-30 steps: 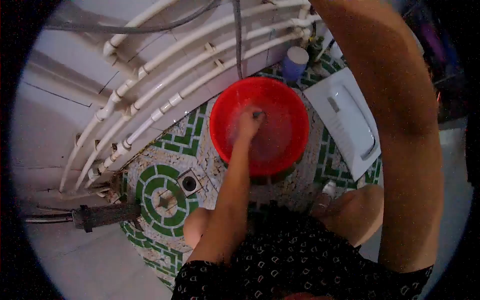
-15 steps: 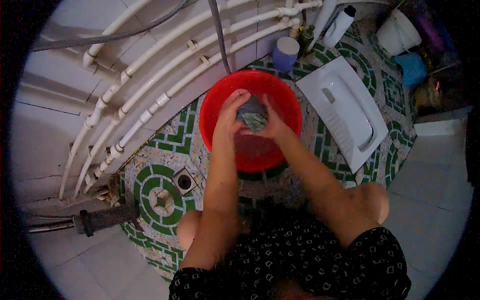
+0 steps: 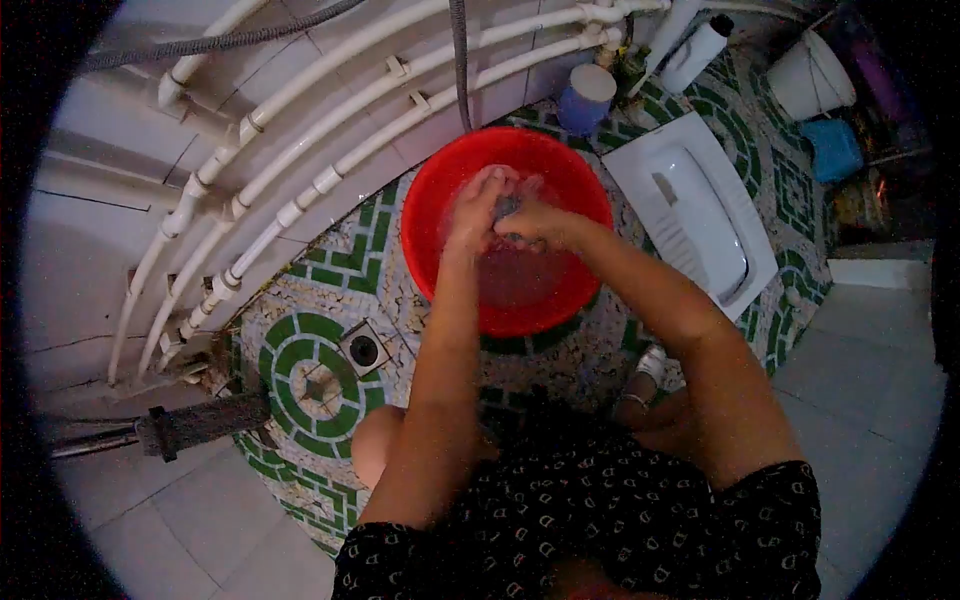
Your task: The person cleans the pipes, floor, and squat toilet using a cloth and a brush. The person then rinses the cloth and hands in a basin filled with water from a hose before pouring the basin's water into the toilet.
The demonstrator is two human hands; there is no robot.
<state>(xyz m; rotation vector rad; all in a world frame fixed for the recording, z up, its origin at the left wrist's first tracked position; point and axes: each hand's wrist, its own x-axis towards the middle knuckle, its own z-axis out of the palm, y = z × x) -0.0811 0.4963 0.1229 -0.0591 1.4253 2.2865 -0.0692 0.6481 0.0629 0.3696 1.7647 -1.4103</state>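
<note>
A red plastic basin stands on the patterned floor, with cloudy water in it. Both my hands are inside its rim, close together. Between them is a dark grey-green cloth, mostly covered by my fingers, so only small patches show. My left hand is closed against the cloth from the left. From the right, my right hand is wrapped round it as a fist. The hands' lower edges are blurred near the water.
White pipes run along the wall at left, and a grey hose hangs behind the basin. A squat toilet lies to the right. Nearby are a blue tub, a white bottle, a white bucket and a floor drain.
My hands have drawn closer together and squeezed the cloth, which was a larger visible bundle before. My right hand has turned over it. The view has shifted slightly.
</note>
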